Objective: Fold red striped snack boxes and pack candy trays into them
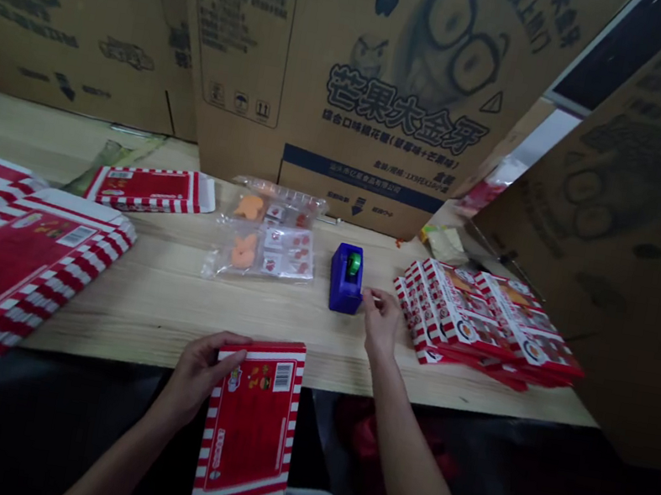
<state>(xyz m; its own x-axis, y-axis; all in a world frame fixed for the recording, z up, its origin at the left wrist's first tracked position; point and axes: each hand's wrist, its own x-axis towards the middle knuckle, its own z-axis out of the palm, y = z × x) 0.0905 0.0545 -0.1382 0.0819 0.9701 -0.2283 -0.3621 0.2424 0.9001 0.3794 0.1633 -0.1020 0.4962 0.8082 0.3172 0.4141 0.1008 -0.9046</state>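
Observation:
My left hand grips the upper left edge of a red box with white stripes, thumb on its printed face with the barcode. The box rests against my lap at the table's front edge. My right hand is beside the blue tape dispenser, fingertips pinched close to its front right corner. A green tape core shows in the dispenser. Whether a strip of tape is between those fingers is too small to see.
Finished-looking striped boxes are stacked at right, flat box blanks at left. Behind lie a partly folded box and clear packets with orange pieces. Large cardboard cartons wall off the back of the wooden table.

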